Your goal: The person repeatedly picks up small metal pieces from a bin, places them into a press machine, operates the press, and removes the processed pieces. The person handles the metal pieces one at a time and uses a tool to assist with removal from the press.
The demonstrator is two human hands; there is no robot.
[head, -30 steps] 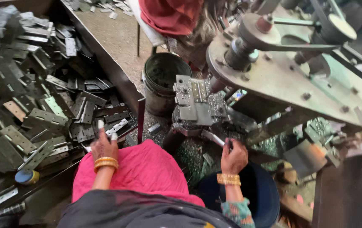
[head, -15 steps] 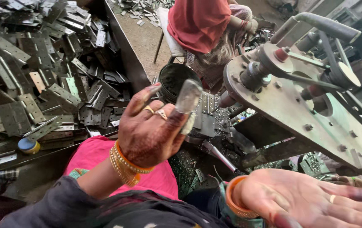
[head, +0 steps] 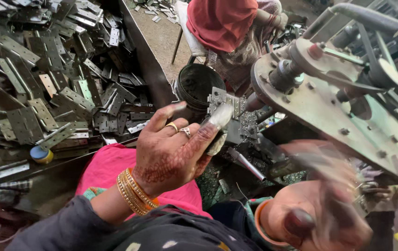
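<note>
While pinching a small metal plate (head: 218, 122) in the left hand (head: 171, 153), best steadied squarely toward the press (head: 343, 107); right hand (head: 319, 209) blurred, grip unclear.

Single head camera, steep downward look, close over hands, lap.

The work surface (head: 157, 37) is a flat, grey-brown top with a dark raised edge running diagonally from the upper centre down toward the lower left. To the left of that edge, a dense heap of perforated metal plates (head: 55, 93) covers the lower dark tray area. A small blue-and-yellow round object (head: 41, 154) lies at the heap's near edge. Loose plates (head: 154, 7) lie scattered at the top's far end.
</note>
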